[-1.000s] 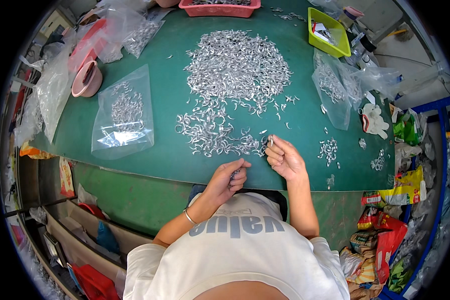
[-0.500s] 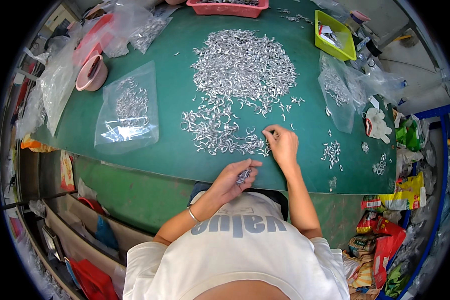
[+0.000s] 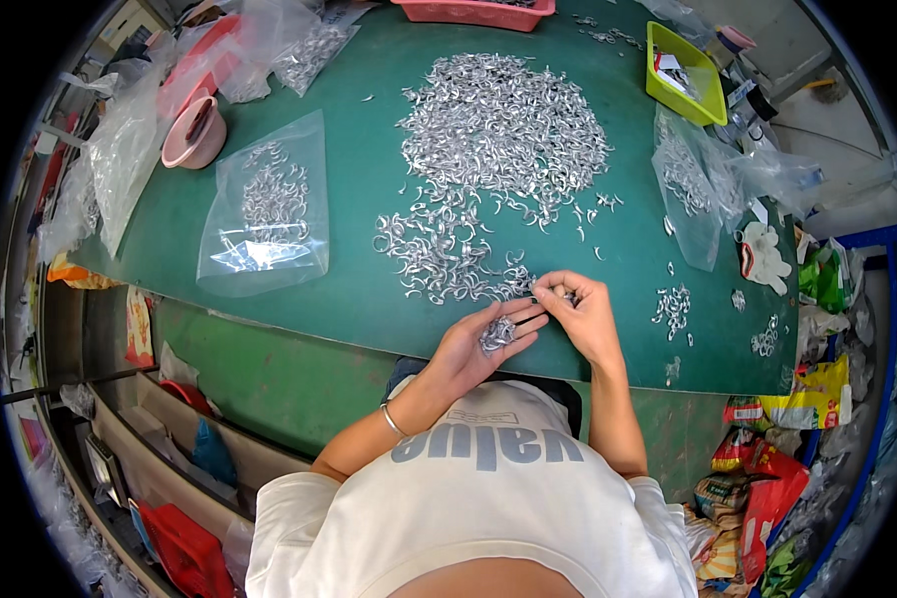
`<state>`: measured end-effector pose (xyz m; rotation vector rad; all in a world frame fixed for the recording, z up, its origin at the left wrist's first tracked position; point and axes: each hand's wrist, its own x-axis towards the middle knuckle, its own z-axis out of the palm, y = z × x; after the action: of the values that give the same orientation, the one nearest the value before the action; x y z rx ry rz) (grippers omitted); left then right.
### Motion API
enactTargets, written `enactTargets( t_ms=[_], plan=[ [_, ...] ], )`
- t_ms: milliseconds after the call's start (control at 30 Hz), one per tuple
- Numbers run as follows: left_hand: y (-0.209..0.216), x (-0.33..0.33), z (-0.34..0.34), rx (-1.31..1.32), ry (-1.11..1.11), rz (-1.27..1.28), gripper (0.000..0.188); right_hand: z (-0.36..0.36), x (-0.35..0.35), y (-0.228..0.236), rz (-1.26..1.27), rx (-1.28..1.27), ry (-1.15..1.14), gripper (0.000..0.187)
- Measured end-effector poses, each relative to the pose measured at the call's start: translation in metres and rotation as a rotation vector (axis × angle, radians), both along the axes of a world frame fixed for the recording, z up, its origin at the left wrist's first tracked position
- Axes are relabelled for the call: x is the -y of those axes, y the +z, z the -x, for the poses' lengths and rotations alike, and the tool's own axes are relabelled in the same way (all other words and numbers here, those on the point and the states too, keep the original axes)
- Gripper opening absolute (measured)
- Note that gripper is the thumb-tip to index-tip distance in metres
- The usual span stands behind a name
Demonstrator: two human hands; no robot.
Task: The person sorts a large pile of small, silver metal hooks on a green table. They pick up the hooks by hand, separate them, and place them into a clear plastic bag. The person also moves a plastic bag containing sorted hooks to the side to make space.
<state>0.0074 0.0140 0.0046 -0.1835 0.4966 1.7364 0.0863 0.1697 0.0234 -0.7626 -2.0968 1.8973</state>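
Observation:
My left hand [image 3: 468, 351] is turned palm up in front of the table's near edge, fingers stretched to the right. It carries a small heap of silver curved metal pieces [image 3: 497, 334] in the palm. Just beyond its fingertips, my right hand [image 3: 586, 317] is closed in a pinch, with bits of silvery metal showing between the curled fingers. More of these curved pieces lie in a loose smaller pile [image 3: 439, 249] on the green table [image 3: 359, 309], right by both hands. Behind it spreads a large dense pile [image 3: 503, 130] of the same pieces.
A clear bag [image 3: 264, 214] of pieces lies left, near a pink bowl [image 3: 195, 140]. On the right are a yellow-green basket [image 3: 686, 88], another clear bag [image 3: 690, 189], a white glove [image 3: 764, 256] and small clusters of parts [image 3: 673, 309]. A pink tray [image 3: 473, 12] stands at the back.
My left hand has opened out more, showing the metal pieces in its palm. My right hand has drawn back from the small pile toward the left fingertips. The whole view has shifted slightly.

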Motion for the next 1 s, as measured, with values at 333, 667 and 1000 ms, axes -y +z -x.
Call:
enactTargets(
  t_ms=[333, 667, 1000],
  plan=[
    [0.004, 0.001, 0.001, 0.080, 0.042, -0.040, 0.045, -0.010, 0.003, 0.009, 0.460, -0.085, 0.087, 0.014],
    [0.006, 0.002, 0.004, 0.095, 0.078, -0.145, 0.047, -0.009, 0.002, 0.014, 1.053, -0.318, -0.071, 0.020],
    [0.022, 0.000, 0.004, 0.143, 0.137, -0.185, 0.047, -0.012, 0.037, 0.032, -0.330, 0.050, 0.146, 0.014]
  ],
)
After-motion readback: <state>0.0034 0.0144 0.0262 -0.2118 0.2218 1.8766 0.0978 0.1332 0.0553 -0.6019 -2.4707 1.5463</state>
